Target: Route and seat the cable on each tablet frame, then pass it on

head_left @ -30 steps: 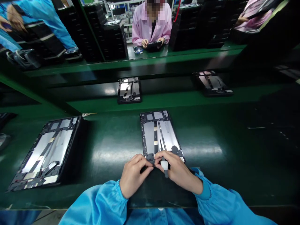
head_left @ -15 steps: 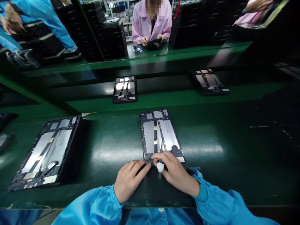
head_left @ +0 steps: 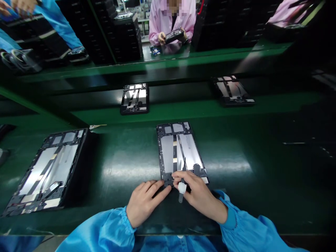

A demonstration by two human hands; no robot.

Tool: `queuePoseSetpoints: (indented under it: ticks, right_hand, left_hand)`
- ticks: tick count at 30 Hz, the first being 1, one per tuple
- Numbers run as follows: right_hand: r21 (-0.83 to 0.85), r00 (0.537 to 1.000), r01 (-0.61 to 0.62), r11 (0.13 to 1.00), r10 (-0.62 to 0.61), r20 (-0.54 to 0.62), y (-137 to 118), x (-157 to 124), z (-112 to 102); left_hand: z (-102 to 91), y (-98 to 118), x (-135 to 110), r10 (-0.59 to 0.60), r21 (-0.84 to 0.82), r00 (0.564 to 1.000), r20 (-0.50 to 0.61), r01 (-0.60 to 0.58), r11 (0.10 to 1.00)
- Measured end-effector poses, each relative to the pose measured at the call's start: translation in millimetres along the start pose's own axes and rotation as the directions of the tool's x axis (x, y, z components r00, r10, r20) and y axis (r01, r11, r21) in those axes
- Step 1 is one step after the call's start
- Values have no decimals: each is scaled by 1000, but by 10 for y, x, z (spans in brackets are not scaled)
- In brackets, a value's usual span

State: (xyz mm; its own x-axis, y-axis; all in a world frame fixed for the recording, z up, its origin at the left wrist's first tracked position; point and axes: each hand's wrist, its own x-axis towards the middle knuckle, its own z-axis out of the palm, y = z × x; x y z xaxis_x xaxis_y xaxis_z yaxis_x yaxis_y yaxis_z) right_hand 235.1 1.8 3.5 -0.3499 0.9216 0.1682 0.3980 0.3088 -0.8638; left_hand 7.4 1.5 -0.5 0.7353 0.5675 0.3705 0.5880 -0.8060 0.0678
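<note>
A tablet chassis (head_left: 178, 150), dark-framed with silver foil panels, lies flat on the green worktop (head_left: 126, 154) at the centre of my view. The left hand (head_left: 147, 203) sits at the chassis's 6 o'clock edge, its fingers (head_left: 157, 187) held together and pressed against the frame's lower corner, which I read as bracing the chassis against sliding. The right hand (head_left: 201, 196) pinches a slim pointed tool (head_left: 182, 188) with a white grip between thumb and fingers, its dark tip standing over the lower part of the frame. Held upright like a pen, it looks set for close, controlled work, though I cannot tell from here whether the tip touches metal. A second chassis (head_left: 49, 171) lies well apart at 9 o'clock, and two more (head_left: 134, 99) (head_left: 232, 91) lie on a farther green bench at 11 and 1 o'clock, none touching another. Beyond them at 12 o'clock, a co-worker in a pink smock (head_left: 172, 21) holds a dark device (head_left: 174, 36) in both hands, between black stacked trays (head_left: 126, 38).
</note>
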Motion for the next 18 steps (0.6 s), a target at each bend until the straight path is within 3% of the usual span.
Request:
queuePoseSetpoints:
  ticks: [3, 9, 14, 18]
  right_hand:
    - [23, 1000, -12, 1000, 12, -10, -3, 1, -23]
    - [280, 978, -136, 950, 174, -115, 6, -215, -187]
    - [296, 968, -233, 926, 250, -20, -22, -302, -173]
    - [293, 969, -240, 926, 248, 10, -42, -262, -109]
  left_hand:
    - [24, 9, -8, 17, 28, 1000, 4, -17, 999]
    - [102, 97, -44, -63, 42, 997, 49, 61, 997]
    - [132, 107, -59, -89, -11, 994, 57, 90, 996]
    - [129, 89, -63, -89, -30, 995, 43, 90, 995]
